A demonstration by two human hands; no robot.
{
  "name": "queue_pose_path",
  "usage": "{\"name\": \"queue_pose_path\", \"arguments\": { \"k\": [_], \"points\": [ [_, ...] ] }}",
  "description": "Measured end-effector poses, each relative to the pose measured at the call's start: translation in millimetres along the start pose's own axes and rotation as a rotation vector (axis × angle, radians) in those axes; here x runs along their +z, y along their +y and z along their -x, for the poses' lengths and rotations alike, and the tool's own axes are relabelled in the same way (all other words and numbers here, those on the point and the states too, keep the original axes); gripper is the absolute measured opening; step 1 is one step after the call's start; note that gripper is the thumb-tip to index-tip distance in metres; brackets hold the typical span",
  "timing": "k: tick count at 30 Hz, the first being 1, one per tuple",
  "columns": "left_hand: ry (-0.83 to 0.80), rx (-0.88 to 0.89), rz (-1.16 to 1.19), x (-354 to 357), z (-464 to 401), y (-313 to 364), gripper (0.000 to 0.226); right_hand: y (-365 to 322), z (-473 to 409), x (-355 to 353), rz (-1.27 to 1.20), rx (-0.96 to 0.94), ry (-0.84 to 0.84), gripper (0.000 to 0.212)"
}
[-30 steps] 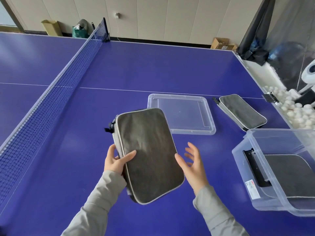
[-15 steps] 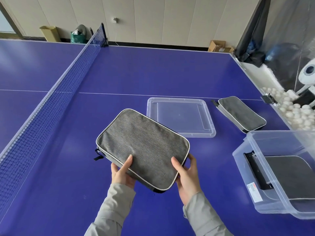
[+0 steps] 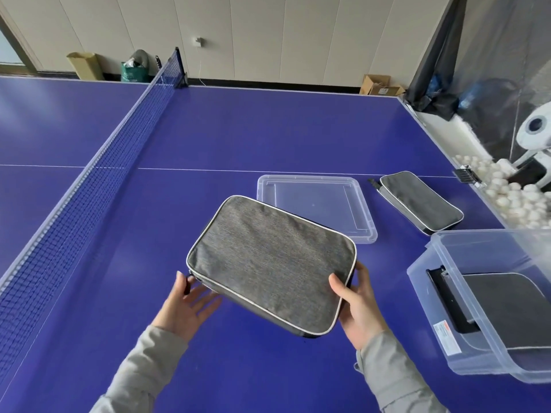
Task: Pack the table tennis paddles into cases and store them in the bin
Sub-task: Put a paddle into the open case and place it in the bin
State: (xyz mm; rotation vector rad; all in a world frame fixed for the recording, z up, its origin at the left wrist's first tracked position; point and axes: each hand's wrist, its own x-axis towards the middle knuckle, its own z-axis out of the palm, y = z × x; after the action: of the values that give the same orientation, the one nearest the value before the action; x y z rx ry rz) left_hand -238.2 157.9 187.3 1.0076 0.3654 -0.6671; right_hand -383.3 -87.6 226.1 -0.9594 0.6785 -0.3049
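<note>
A grey paddle case [image 3: 269,263] with white piping hangs flat above the blue table. My right hand [image 3: 359,308] grips its near right corner, thumb on top. My left hand [image 3: 189,308] is beside the case's near left corner with fingers spread, fingertips at its underside edge. A second grey case [image 3: 422,201] lies on the table at the right. The clear plastic bin [image 3: 441,308] stands at the right edge with another dark case [image 3: 507,308] lying inside it. No bare paddle is in sight.
The bin's clear lid [image 3: 316,210] lies flat on the table behind the held case. The net [image 3: 89,186] runs along the left. A tray of several white balls [image 3: 518,201] and a ball machine [image 3: 536,129] sit off the right table edge.
The case was turned from upright to flat and carried to the right. My right hand took hold of its corner, and my left hand loosened to spread fingers.
</note>
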Motion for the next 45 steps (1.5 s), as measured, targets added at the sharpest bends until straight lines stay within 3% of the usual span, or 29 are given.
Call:
{"name": "queue_pose_path", "arguments": {
  "k": [3,4,6,9,11,15,20,26,30,35,39,45],
  "points": [
    [-0.042,-0.032,-0.147,-12,-15,26,0.055,-6,4,-11,0.033,0.014,-0.027,0.087],
    [-0.055,-0.058,-0.238,-10,-19,33,0.053,-7,5,-15,0.046,0.018,-0.026,0.091],
    [-0.127,-0.090,-0.419,1,-21,41,0.056,-10,8,-22,0.063,0.022,-0.020,0.078],
    [-0.221,-0.049,-0.532,16,-26,42,0.092,-14,12,-26,0.080,0.031,-0.031,0.073],
    [-0.249,0.003,-0.561,20,-27,38,0.082,-17,15,-27,0.102,0.029,-0.029,0.079],
    [-0.243,0.047,-0.562,21,-25,24,0.063,-20,19,-32,0.168,-0.018,0.061,0.057],
    [-0.243,0.089,-0.542,20,-24,9,0.068,-16,27,-39,0.273,-0.077,0.148,0.037],
    [-0.272,0.124,-0.546,25,-21,-2,0.088,-17,36,-51,0.370,-0.122,0.202,0.037],
    [-0.302,0.103,-0.544,38,-14,-8,0.072,-27,41,-64,0.420,-0.154,0.215,0.042],
    [-0.345,0.103,-0.564,72,0,-20,0.070,-47,51,-96,0.366,-0.224,0.252,0.044],
    [-0.369,0.108,-0.569,119,27,-47,0.044,-73,67,-139,0.298,-0.301,0.292,0.043],
    [-0.401,0.134,-0.654,193,63,-115,0.051,-127,102,-227,0.292,-0.377,0.331,0.039]
  ]
}}
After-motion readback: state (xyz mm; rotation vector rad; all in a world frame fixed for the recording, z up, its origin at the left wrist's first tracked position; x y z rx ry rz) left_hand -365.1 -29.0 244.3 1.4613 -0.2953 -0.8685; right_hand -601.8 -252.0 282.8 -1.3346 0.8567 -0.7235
